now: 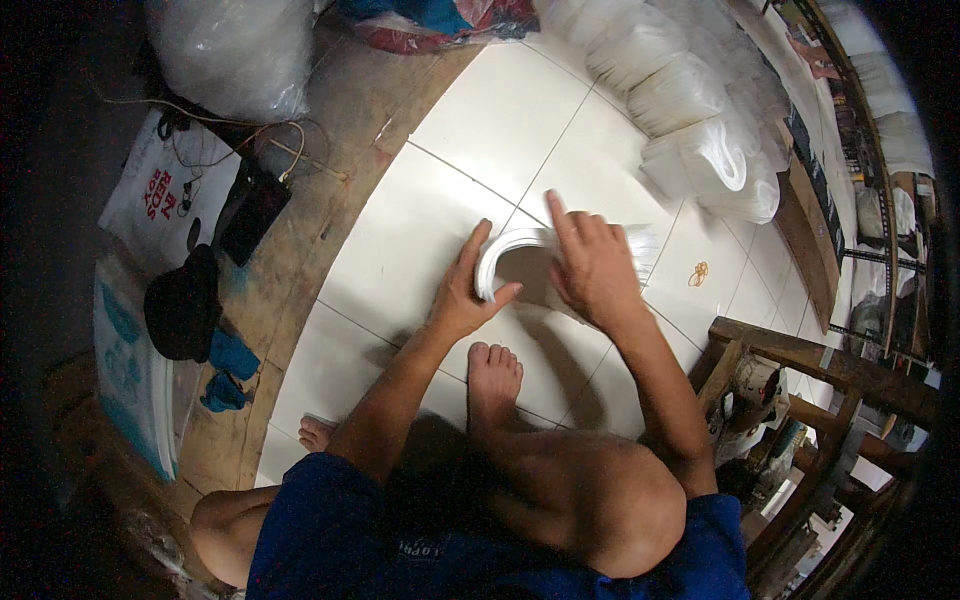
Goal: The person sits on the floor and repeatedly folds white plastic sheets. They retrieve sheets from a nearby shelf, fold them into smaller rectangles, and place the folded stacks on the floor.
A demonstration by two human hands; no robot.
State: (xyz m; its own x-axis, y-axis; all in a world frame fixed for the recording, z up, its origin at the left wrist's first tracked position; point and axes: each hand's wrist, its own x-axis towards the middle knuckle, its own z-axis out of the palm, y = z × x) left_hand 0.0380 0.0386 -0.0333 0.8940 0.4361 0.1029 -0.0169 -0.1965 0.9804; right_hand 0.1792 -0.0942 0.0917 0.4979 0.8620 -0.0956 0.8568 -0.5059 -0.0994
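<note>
A thick white stack of thin plastic sheets or bags (516, 238) is bent into a curve between my two hands, just above the tiled floor. My left hand (460, 298) wraps around its left bend, the thumb at the inner edge and the fingers outside. On the other side my right hand (600, 268) grips the stack with its index finger stretched forward and the other fingers curled. Loose, fringe-like white ends show beyond the right hand. The palm side of the right hand is hidden.
Folded white plastic bundles (695, 150) lie in a row at the far right. Rubber bands (698, 273) sit on the tiles (465, 165). A wooden frame (820, 362) stands at right. A black cap (183, 305), cables and a large clear plastic bag (235, 55) are at left.
</note>
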